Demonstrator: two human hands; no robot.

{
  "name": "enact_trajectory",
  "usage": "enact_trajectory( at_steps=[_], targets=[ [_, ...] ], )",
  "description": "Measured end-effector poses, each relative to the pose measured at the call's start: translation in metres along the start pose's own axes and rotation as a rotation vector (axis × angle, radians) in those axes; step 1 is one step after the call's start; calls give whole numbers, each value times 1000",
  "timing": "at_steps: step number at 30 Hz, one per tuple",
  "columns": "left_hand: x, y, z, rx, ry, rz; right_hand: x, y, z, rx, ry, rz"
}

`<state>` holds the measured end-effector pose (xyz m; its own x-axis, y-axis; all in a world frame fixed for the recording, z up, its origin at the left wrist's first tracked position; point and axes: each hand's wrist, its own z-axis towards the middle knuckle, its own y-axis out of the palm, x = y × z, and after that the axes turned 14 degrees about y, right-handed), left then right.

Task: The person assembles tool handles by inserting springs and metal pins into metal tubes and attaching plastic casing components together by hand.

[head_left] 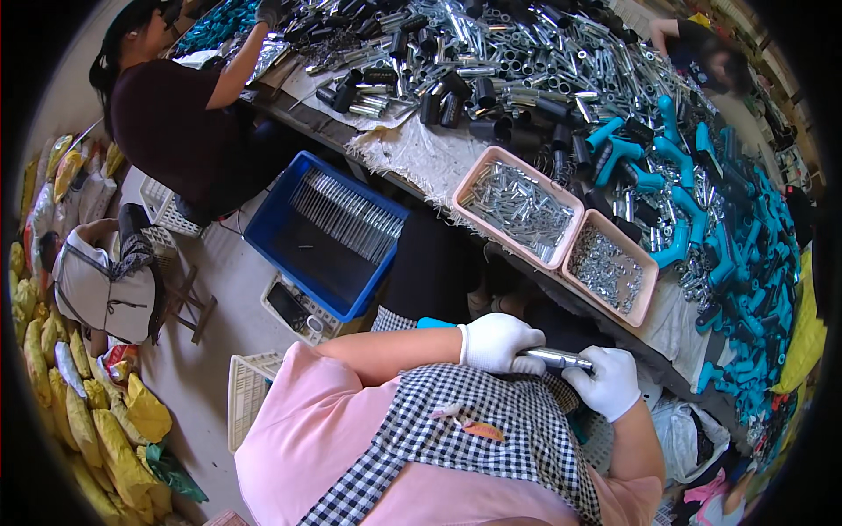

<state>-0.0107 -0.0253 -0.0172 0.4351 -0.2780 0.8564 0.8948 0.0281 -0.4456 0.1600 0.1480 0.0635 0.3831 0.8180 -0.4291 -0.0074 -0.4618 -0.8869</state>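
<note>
My left hand (500, 343), in a white glove, is closed around one end of a shiny metal rod (558, 357) in front of my chest. At the rod's other end my right hand (605, 382), also gloved in white, pinches it between thumb and fingers. Past my left wrist a teal piece (437, 323) pokes out; most of it is hidden by the forearm. Ahead of my hands, on the table edge, stand two pink trays: one (572, 243) with slim metal pins, the other (650, 289) with small metal parts.
A blue crate (263, 235) on my left holds a row of metal rods. The table carries heaps of metal tubes (526, 53), black sleeves (452, 96) and teal handles (745, 280). A co-worker (175, 114) sits at far left. Yellow sacks (123, 447) line the left side.
</note>
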Motion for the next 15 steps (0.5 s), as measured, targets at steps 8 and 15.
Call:
enact_trajectory(
  at_steps=[8,15],
  targets=[
    [3,5,1,-20,-4,-9,-7,0,3,96,-294,-105],
    [1,8,0,-64,54,-5,-10,0,1,63,-277,-219]
  ],
)
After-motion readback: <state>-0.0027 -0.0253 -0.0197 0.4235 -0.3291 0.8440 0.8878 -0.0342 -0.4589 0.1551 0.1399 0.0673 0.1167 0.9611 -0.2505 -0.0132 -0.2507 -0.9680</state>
